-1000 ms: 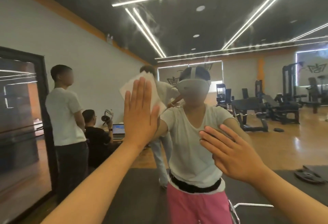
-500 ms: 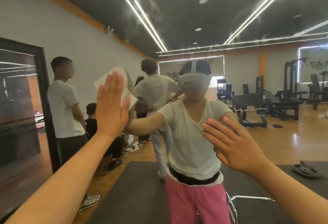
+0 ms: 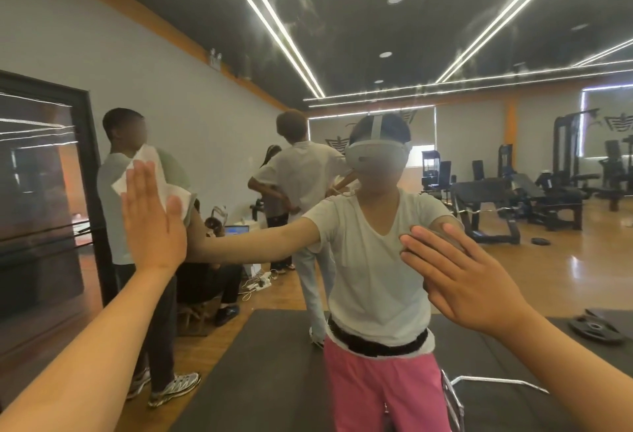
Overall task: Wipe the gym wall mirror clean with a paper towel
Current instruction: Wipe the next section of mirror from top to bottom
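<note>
The wall mirror (image 3: 394,55) fills nearly the whole view and carries grey smears across its upper part. My left hand (image 3: 152,219) presses a white paper towel (image 3: 145,166) flat against the glass at the left, fingers straight and pointing up. The towel sticks out above and to the right of my fingers. My right hand (image 3: 462,277) lies flat on the mirror at the right, fingers spread and pointing up-left, holding nothing. My own reflection in a white shirt and pink trousers stands between my two hands.
The mirror reflects several people behind me on the left, one seated by a laptop (image 3: 236,229). Gym machines (image 3: 513,198) stand reflected at the right, with a black floor mat (image 3: 274,363) and a weight plate (image 3: 596,329). A dark framed panel (image 3: 44,192) is at the far left.
My left hand has slid the towel leftward and slightly downward across the glass. My right hand has stayed almost in the same spot on the mirror.
</note>
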